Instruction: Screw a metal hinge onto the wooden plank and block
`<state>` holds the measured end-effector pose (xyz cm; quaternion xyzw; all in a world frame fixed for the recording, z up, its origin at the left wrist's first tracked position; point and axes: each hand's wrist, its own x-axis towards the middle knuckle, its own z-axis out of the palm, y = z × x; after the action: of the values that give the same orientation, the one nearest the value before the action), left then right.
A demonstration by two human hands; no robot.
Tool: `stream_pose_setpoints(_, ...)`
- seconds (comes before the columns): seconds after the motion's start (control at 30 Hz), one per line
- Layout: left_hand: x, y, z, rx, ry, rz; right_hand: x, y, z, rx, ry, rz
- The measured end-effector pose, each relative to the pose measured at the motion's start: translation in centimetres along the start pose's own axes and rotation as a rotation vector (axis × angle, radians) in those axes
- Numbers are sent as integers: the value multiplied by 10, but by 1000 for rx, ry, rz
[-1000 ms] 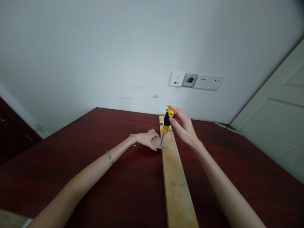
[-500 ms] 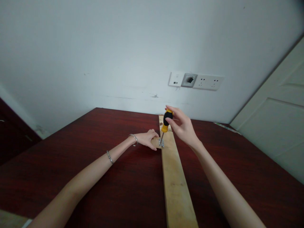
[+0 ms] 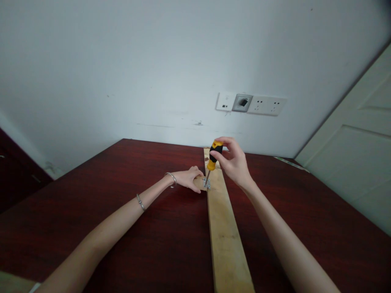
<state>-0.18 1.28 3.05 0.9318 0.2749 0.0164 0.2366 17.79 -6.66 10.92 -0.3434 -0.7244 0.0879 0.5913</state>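
My right hand (image 3: 233, 160) grips a yellow-and-black screwdriver (image 3: 215, 153) by its handle, thumb on one side and fingers on the other. The shaft slants down so that its tip meets a small metal hinge (image 3: 208, 182). This hinge lies across the joint between a small wooden block (image 3: 199, 183) and a long wooden plank (image 3: 224, 228). My left hand (image 3: 189, 179) is closed around the block from the left, holding it against the plank's edge. Whether the tip sits in a screw head is too small to tell.
The plank runs along a dark red wooden table (image 3: 146, 244) toward a white wall (image 3: 152, 73). Wall sockets (image 3: 265, 105) are mounted above the table's far edge. A pale panelled door (image 3: 360, 154) stands at the right.
My right hand's fingers have shifted around the screwdriver handle, with the index finger now more curled. My left hand, block and plank stay in place.
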Motion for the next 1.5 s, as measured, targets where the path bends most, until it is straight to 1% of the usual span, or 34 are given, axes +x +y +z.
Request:
stream_pose_setpoints(0.07, 0, 1, 0, -3, 1, -7, -1, 1, 2, -26, 49, 14)
stream_pose_setpoints(0.1, 0, 1, 0, -3, 1, -6, -1, 1, 2, -29, 53, 18)
stream_pose_setpoints(0.13, 0, 1, 0, -1, 2, 0, -1, 0, 1, -16, 37, 22)
stream_pose_setpoints(0.27, 0, -2, 1, 8, 11, 23, -1, -1, -3, 113, -99, 34)
stream_pose_setpoints(0.3, 1, -3, 1, 7, 13, 26, 0, -1, -3, 126, -110, 34)
stream_pose_setpoints(0.5, 1, -6, 2, -7, 9, 20, -1, 3, 4, 32, 26, 34)
stream_pose_setpoints(0.6, 1, -6, 2, -20, 11, 14, -3, -1, 4, -4, 10, 31)
stream_pose_setpoints(0.77, 2, -6, 3, -18, 26, 44, -3, -4, -1, 118, -102, 26)
stream_pose_setpoints(0.8, 2, -6, 3, -19, 29, 49, -3, -4, -1, 128, -102, 22)
stream_pose_setpoints(0.87, 2, -7, 3, -22, 35, 52, -2, -2, 1, 115, -63, 20)
stream_pose_setpoints(0.93, 2, -8, 4, -23, 36, 48, -2, -1, 3, 69, -22, 19)
stream_pose_setpoints(1.0, 2, -8, 4, -16, 28, 38, -2, -2, 4, 21, -14, 16)
stream_pose_setpoints(1.07, 2, -9, 5, -6, 23, 37, -2, -4, 2, 17, -60, 16)
stream_pose_setpoints(1.17, 3, -9, 5, 1, 21, 47, -1, -4, -2, 83, -158, 0)
stream_pose_setpoints(1.23, 3, -9, 5, 4, 15, 45, 0, -3, -4, 100, -182, -20)
stream_pose_setpoints(1.3, 3, -8, 4, 8, 9, 44, 0, -1, -3, 81, -153, -26)
stream_pose_setpoints(1.43, 2, -6, 3, 3, 11, 36, -1, -1, -1, 11, -40, 16)
stream_pose_setpoints(1.5, 2, -7, 3, -1, 10, 32, -1, -2, -2, 2, -51, 25)
